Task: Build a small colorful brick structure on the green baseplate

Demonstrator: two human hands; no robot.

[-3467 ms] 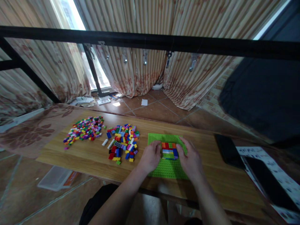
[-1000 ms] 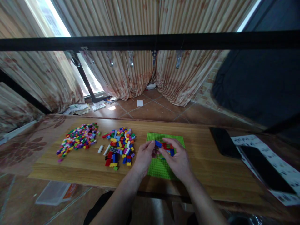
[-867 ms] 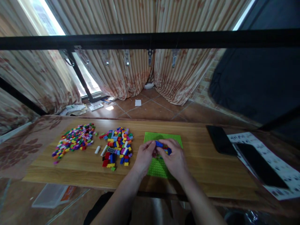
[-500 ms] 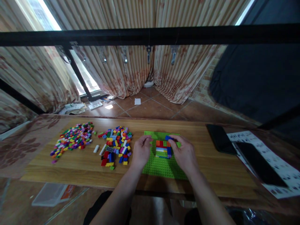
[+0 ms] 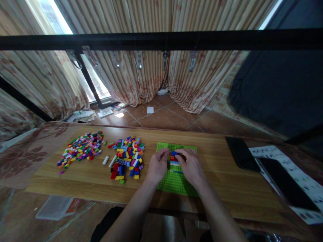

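Note:
A green studded baseplate (image 5: pixel 165 186) lies on the wooden table, bearing a small patch of coloured toy bricks (image 5: pixel 174 164) in orange, red, white and blue rows. My right hand (image 5: pixel 191 164) is over the patch's right side, thumb and fingers closed on a blue toy brick (image 5: pixel 174 153) at its far edge. Whether that brick is pressed onto the others I cannot tell. My left hand (image 5: pixel 159 164) is at the left side of the patch, its fingers bent together near the blue brick. Its fingertips are small and partly hidden, so what they pinch, if anything, does not show.
Left of the baseplate lies a pile of larger bricks (image 5: pixel 126 158), with a heap of small bricks (image 5: pixel 83 148) further left. Two white bricks lie between them. To the right are a black flat case (image 5: pixel 242 154), a printed sheet (image 5: pixel 266 152) and a dark phone (image 5: pixel 287 183).
My right hand has moved left with the blue brick, from the patch's far right corner toward its middle. My left hand has come closer to the patch. The camera view has shifted slightly.

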